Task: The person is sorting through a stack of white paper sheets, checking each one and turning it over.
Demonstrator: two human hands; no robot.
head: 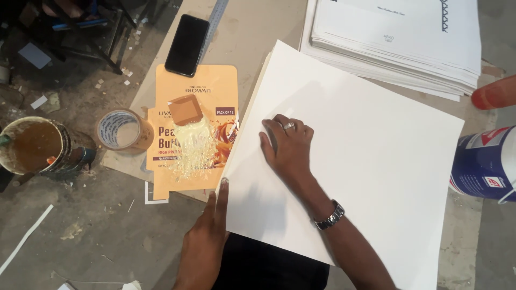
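A large white sheet lies tilted on a brown board. My right hand rests knuckles-down on the sheet's left part, fingers curled, with a ring and a wristwatch; nothing shows in it. My left hand lies flat along the sheet's lower left edge, fingertips touching the edge. Beside the sheet to the left sits a flattened orange carton smeared with pale glue, and a small brown cardboard piece lies on it.
A black phone and a metal ruler lie at the top. A tape roll and a tin of brown liquid stand at left. A stack of printed sheets is top right, a blue-white container at right.
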